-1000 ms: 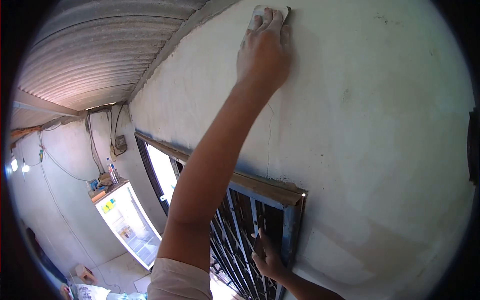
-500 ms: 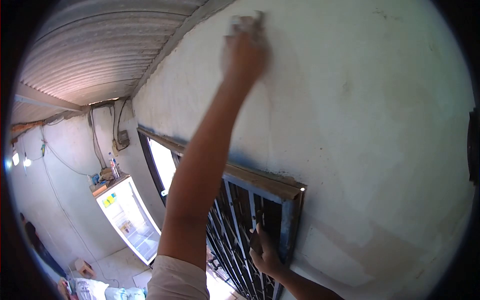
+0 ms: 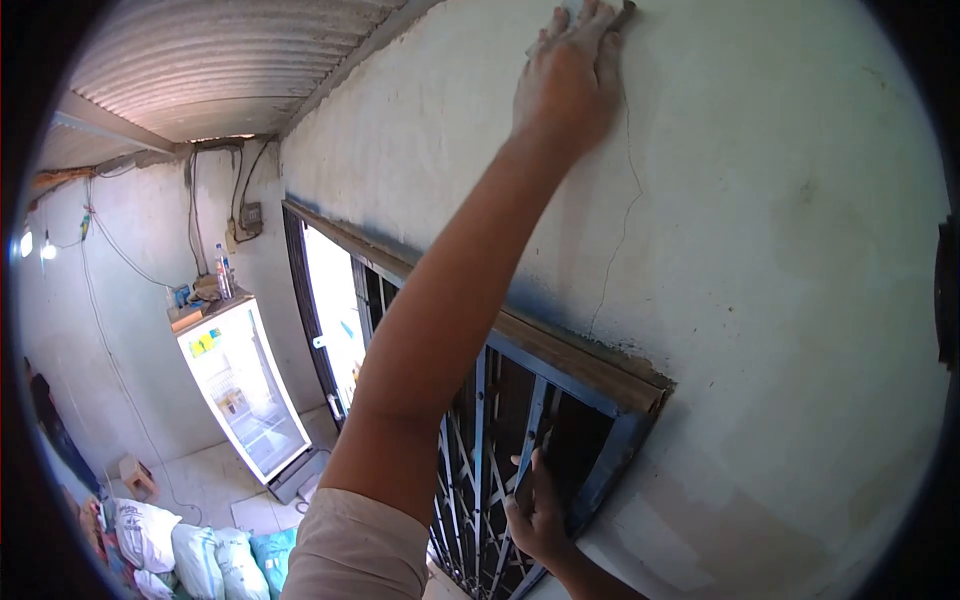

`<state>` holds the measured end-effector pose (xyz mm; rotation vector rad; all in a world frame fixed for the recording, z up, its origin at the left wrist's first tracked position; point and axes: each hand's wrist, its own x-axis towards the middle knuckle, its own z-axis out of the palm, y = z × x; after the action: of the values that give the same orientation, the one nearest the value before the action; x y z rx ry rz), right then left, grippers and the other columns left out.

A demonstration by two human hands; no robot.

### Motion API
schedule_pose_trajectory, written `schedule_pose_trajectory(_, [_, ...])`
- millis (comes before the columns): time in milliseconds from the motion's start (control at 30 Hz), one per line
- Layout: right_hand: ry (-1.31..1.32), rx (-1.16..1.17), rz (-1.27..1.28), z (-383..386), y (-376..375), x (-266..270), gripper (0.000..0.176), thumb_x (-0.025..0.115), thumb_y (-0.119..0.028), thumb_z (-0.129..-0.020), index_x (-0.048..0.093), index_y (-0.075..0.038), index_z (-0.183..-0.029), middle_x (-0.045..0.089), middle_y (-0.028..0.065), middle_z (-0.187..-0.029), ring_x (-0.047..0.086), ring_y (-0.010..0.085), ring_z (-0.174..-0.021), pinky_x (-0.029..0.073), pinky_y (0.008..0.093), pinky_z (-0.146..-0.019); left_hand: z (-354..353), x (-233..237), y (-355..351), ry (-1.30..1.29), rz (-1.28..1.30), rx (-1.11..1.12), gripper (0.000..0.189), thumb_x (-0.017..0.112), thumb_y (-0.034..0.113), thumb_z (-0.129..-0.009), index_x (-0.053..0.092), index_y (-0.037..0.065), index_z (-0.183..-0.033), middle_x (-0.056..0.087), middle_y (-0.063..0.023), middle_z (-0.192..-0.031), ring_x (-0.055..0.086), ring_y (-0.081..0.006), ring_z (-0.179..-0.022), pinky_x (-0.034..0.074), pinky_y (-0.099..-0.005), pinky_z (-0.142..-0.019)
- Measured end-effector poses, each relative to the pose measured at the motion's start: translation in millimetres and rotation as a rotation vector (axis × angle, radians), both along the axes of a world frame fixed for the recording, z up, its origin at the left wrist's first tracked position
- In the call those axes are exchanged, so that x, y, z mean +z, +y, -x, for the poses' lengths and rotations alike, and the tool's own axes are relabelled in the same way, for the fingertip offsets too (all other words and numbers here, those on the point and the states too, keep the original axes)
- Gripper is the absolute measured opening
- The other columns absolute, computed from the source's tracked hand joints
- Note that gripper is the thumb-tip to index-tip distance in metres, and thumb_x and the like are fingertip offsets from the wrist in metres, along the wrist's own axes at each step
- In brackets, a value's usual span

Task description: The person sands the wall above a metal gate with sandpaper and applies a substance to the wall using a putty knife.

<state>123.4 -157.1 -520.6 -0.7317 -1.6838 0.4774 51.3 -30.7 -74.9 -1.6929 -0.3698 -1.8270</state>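
High on the pale plaster wall, my left hand presses a thin sheet like sandpaper flat against the surface. Only its dark edge and a pale patch show past the fingers. A thin crack runs down the plaster below that hand. Lower down, my right hand has its fingers around a bar of the folding metal gate. Part of that grip is hidden behind the hand. The gate's wooden lintel lies between my two hands.
A lit glass-door fridge stands at the left with bottles on top. Several filled sacks lie on the floor. Cables hang down the far wall, near an electrical box. Corrugated roofing slopes overhead.
My left hand has moved right along the wall with the sheet, and the crack beneath it now shows. My right hand stays at the gate. The camera view has shifted.
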Motion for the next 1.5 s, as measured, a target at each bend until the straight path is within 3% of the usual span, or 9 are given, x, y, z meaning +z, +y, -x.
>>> schedule_pose_trajectory(67, [0.011,-0.003,0.025,0,1,-2,0.071,0.06,0.002,-0.084,0.028,0.008,-0.148,0.054,0.0257,-0.126,0.058,0.0305,-0.105,0.044,0.0359,-0.095,15,10,-4,0.064,0.167,0.007,0.051,0.032,0.031,-0.105,0.037,0.004,-0.147,0.036,-0.0219,-0.152,0.031,-0.0361,-0.143,0.024,-0.0441,-0.118])
schedule_pose_trajectory(200, [-0.018,-0.04,-0.017,1,8,-11,0.067,0.057,0.001,-0.087,0.027,0.01,-0.146,0.053,0.0239,-0.127,0.054,0.0218,-0.092,0.044,0.0312,-0.085,51,22,23,-0.048,0.33,-0.024,0.052,0.034,0.035,-0.104,0.044,0.003,-0.143,0.045,-0.0251,-0.144,0.042,-0.0417,-0.134,0.034,-0.0448,-0.112])
schedule_pose_trajectory(300, [-0.021,-0.016,-0.001,2,11,-16,0.072,0.053,0.003,-0.087,0.019,0.007,-0.15,0.051,0.0176,-0.133,0.046,0.0061,-0.073,0.043,0.0228,-0.068,83,19,69,-0.215,0.237,0.012,0.04,0.045,0.031,-0.099,0.063,0.005,-0.123,0.065,-0.0232,-0.117,0.059,-0.0416,-0.114,0.045,-0.0444,-0.098])
schedule_pose_trajectory(433, [0.001,0.006,0.024,6,9,-9,0.072,0.053,0.001,-0.088,0.018,0.007,-0.151,0.05,0.0179,-0.132,0.048,0.0069,-0.078,0.044,0.0234,-0.073,131,11,113,-0.263,0.3,0.043,0.042,0.047,0.034,-0.098,0.066,0.002,-0.116,0.069,-0.025,-0.102,0.064,-0.0409,-0.099,0.047,-0.0453,-0.089])
schedule_pose_trajectory(733, [-0.003,-0.034,0.036,7,8,-6,0.07,0.05,0.0,-0.089,0.017,0.009,-0.15,0.051,0.0142,-0.128,0.045,0.0055,-0.075,0.043,0.0218,-0.069,203,-35,167,-0.324,0.481,0.093,0.044,0.043,0.033,-0.1,0.057,0.008,-0.133,0.059,-0.0219,-0.13,0.052,-0.0426,-0.123,0.04,-0.0459,-0.106])
schedule_pose_trajectory(1033, [0.039,0.027,0.021,11,9,-5,0.077,0.048,0.003,-0.086,0.011,0.004,-0.154,0.05,0.0157,-0.13,0.038,0.0037,-0.067,0.039,0.0185,-0.063,233,-80,173,-0.426,0.741,0.236,0.046,0.043,0.036,-0.099,0.056,0.011,-0.136,0.062,-0.0252,-0.122,0.058,-0.0435,-0.114,0.045,-0.0485,-0.099])
schedule_pose_trajectory(1300, [0.068,-0.003,0.078,15,4,1,0.07,0.047,0.001,-0.089,0.016,0.006,-0.152,0.049,0.0182,-0.133,0.052,0.0126,-0.095,0.045,0.0274,-0.087,232,-143,155,-0.381,0.793,0.172,0.046,0.04,0.031,-0.101,0.05,0.01,-0.141,0.045,-0.0181,-0.146,0.049,-0.0417,-0.126,0.039,-0.0454,-0.108])
schedule_pose_trajectory(1400, [-0.018,-0.04,-0.06,13,15,-7,0.078,0.044,0.003,-0.085,0.01,0.002,-0.155,0.047,0.0189,-0.133,0.037,0.003,-0.068,0.038,0.0171,-0.062,236,-167,148,-0.351,0.81,0.116,0.046,0.04,0.029,-0.101,0.049,0.008,-0.141,0.043,-0.0192,-0.147,0.046,-0.042,-0.13,0.037,-0.0445,-0.11])
schedule_pose_trajectory(1500, [0.039,-0.03,0.017,15,10,-7,0.075,0.047,-0.001,-0.089,0.012,0.001,-0.155,0.048,0.0185,-0.135,0.047,0.0093,-0.088,0.042,0.0236,-0.079,239,-182,142,-0.319,0.833,0.118,0.046,0.04,0.027,-0.101,0.048,0.007,-0.142,0.042,-0.0193,-0.147,0.043,-0.0418,-0.133,0.035,-0.0438,-0.111])
